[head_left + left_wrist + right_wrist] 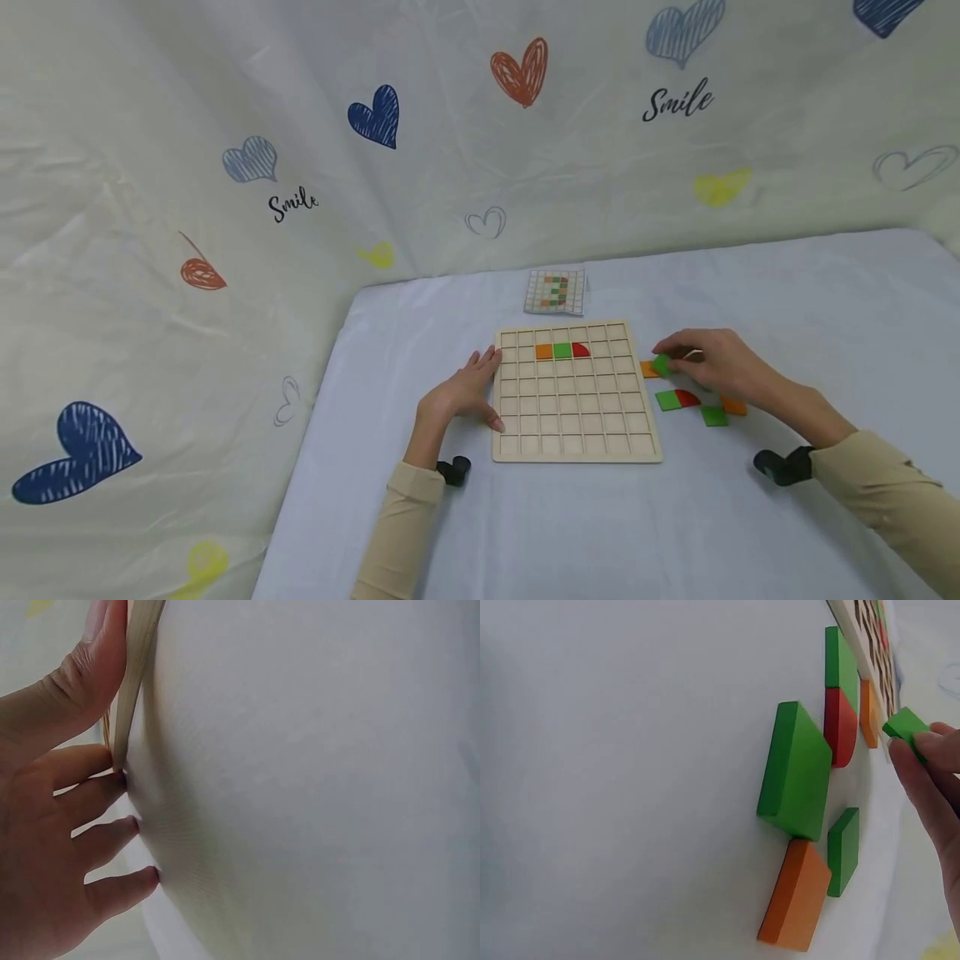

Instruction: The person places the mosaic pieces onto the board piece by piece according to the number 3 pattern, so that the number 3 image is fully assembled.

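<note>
A wooden grid board [577, 404] lies on the table, with an orange square tile [543, 352], a green square tile [562, 351] and a red rounded tile [581, 350] side by side in an upper row. Against the board's left edge rests my left hand [459, 393], fingers spread and thumb near the lower corner. My right hand [716, 360], just right of the board, pinches a small green tile [904, 724] between thumb and fingertips, raised off the cloth. Below it lie loose tiles: green [799, 772], red rounded [841, 727] and orange [795, 896], among others.
Behind the board is a pattern card [555, 292] showing a grid with coloured shapes. White cloth [570, 533] covers the table. A pale curtain [442, 167] printed with hearts hangs at the back and left. Black wrist devices [783, 467] sit below both wrists.
</note>
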Motion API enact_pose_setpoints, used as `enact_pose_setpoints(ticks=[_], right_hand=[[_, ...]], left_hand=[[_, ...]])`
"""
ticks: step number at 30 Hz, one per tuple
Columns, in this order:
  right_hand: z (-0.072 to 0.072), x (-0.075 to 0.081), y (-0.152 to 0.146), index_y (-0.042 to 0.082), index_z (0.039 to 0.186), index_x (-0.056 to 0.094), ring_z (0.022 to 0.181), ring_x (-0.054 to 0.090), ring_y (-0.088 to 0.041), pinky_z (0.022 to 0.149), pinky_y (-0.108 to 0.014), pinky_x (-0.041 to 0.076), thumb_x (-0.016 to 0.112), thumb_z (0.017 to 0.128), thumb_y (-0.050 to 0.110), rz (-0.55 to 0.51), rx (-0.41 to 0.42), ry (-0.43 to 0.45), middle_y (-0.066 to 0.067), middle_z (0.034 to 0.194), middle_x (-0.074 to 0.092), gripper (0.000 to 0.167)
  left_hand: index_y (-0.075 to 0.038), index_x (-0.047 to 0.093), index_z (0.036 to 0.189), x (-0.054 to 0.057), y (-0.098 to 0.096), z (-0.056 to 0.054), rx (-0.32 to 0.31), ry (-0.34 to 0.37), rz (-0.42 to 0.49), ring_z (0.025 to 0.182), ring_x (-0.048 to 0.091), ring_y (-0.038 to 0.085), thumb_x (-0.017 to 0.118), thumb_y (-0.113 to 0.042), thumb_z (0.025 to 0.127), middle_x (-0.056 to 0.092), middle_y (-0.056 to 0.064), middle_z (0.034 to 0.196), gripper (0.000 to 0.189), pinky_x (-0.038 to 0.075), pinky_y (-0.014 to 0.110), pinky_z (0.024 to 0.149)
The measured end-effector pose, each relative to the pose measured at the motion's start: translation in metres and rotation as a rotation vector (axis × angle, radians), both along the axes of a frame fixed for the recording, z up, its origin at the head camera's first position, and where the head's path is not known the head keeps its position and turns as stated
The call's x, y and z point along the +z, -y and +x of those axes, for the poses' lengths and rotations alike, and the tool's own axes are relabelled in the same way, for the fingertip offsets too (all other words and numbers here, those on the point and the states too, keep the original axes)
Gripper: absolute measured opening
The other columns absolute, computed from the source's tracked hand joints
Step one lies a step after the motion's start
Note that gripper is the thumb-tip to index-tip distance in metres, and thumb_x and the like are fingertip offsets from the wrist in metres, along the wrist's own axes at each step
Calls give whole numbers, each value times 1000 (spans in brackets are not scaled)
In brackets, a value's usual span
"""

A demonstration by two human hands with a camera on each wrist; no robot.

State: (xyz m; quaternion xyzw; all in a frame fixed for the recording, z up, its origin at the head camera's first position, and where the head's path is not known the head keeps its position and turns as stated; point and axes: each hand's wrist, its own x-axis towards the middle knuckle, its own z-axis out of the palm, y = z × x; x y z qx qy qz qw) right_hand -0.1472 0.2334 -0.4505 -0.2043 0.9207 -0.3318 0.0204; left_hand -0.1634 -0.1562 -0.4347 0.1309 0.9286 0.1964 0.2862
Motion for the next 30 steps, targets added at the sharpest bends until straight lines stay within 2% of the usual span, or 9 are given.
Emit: enact_pose_setpoints(ticks=[6,12,16,20,24,27,30], right_hand=[[-2,2,6,2,113,77,96,70,-27,84,-42,63,78,87,-1,-42,-14,26,-11,108,77,25],[-5,1,15,0,122,73,100,70,-28,88,-45,61,76,90,3,-41,-25,93,-14,114,75,32],[-7,2,22,0,123,73,100,71,-28,89,-44,61,76,90,4,-40,-22,109,-13,113,75,33],[-9,5,29,1,121,74,97,71,-25,83,-34,63,78,89,6,-40,-17,126,-12,112,76,33],[-11,8,35,2,121,74,95,71,-22,77,-20,58,78,89,9,-45,-12,143,-12,112,76,33],[-13,9,40,2,120,74,95,71,-21,77,-17,56,79,89,10,-52,-2,149,-11,111,75,32],[-15,8,44,2,119,75,94,71,-21,77,-18,56,79,89,10,-57,11,151,-10,110,75,32]], left_hand=[[-11,13,167,-1,1,0,-3,-3,2,162,0,27,95,-20,71,5,2,175,127,13,50,130],[-9,14,166,-2,2,1,-9,-11,12,162,1,28,96,-20,70,6,5,174,127,13,50,130],[-9,14,166,-2,2,0,-15,-13,14,162,1,28,96,-21,71,6,5,174,126,12,50,131],[-9,13,166,-2,2,0,-16,-11,17,162,0,28,96,-20,71,6,5,174,126,11,49,131],[-10,14,166,-1,2,0,-18,-15,16,161,0,28,96,-20,71,6,5,174,126,11,49,131],[-10,13,166,0,2,-1,-19,-11,17,161,0,28,95,-20,71,5,4,174,126,11,49,131],[-11,12,166,0,2,-1,-21,-5,19,161,-1,28,95,-20,72,4,4,174,126,10,49,131]])
